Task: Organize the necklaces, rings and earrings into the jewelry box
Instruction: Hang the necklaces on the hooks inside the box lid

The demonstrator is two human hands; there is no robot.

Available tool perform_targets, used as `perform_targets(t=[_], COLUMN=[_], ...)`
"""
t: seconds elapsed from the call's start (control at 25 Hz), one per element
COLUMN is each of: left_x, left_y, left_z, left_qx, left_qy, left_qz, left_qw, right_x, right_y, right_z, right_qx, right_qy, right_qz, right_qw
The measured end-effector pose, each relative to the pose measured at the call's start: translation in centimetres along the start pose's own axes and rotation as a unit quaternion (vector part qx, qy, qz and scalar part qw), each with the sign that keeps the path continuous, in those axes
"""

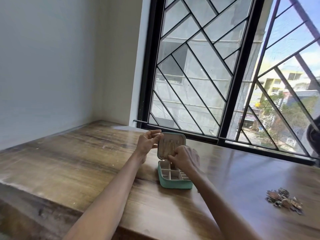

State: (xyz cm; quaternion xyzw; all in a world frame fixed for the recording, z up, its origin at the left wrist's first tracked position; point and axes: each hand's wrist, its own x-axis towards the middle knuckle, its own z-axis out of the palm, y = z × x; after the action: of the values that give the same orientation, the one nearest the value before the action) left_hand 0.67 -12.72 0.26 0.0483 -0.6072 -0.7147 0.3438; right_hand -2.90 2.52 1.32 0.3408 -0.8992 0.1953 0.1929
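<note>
Jewelry box left of jewelry pile

I'm at a worn wooden tabletop pushed into a plain white wall corner. Black-framed window with diagonal grille along the far edge, daylight, buildings outside.
</note>
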Motion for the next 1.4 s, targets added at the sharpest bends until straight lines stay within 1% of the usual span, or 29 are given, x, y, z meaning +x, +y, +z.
perform_targets(t=[0.16,0.32,0.48,0.6,0.72,0.84,1.0,1.16,1.24,1.4], left_x=[-0.1,-0.2,-0.3,-0.4,-0.4,-0.4,-0.2,-0.2,-0.2,-0.1], left_y=[-0.1,0.1,0.3,0.4,0.4,0.4,0.4,0.4,0.3,0.3], left_z=[0.0,0.1,0.1,0.1,0.1,0.2,0.2,0.2,0.2,0.1], left_qx=[0.014,0.013,0.003,0.001,0.003,0.013,0.014,0.011,0.012,0.016], left_qy=[-0.006,-0.004,0.01,0.01,0.009,0.01,0.011,0.01,0.01,0.013], left_qz=[-0.003,-0.002,0.002,0.002,0.002,0.003,0.005,0.007,0.006,0.008], left_qw=[1.0,1.0,1.0,1.0,1.0,1.0,1.0,1.0,1.0,1.0], right_x=[-0.3,-0.5,-0.8,-0.9,-0.4,0.7,1.5,1.3,1.3,1.5], right_y=[-0.2,0.0,-0.2,-0.3,-0.1,-0.1,0.0,0.4,0.6,1.1], right_z=[-0.4,-0.5,-0.4,-0.6,-0.1,0.4,1.1,1.6,1.7,1.5], right_qx=[0.022,0.007,-0.024,-0.035,-0.029,0.016,-0.008,-0.064,-0.065,-0.013], right_qy=[-0.007,0.011,0.037,0.042,0.094,0.157,0.159,0.197,0.195,0.162], right_qz=[0.002,-0.012,-0.048,-0.062,-0.056,-0.043,-0.057,-0.091,-0.101,-0.079], right_qw=[1.0,1.0,0.998,0.997,0.994,0.986,0.986,0.974,0.973,0.983])
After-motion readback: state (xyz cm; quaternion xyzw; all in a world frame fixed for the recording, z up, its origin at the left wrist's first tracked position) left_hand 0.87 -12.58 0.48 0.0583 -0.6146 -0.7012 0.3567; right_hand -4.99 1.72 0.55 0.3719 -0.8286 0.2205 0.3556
